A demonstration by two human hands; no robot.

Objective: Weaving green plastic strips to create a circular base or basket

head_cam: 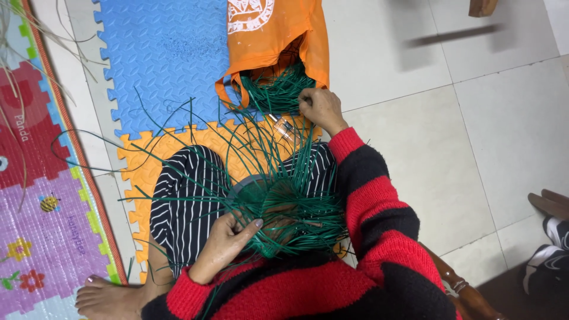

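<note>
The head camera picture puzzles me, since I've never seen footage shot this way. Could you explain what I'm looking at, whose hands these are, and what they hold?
The camera sits on a seated person's head and looks down over their lap. The left hand steadies a round piece woven from green strips, whose loose ends fan outward. The right hand reaches forward to a bundle of green strips at the mouth of an orange bag. The bag lies on blue and orange foam mats over a tiled floor. The sleeves are red and black striped.
</note>
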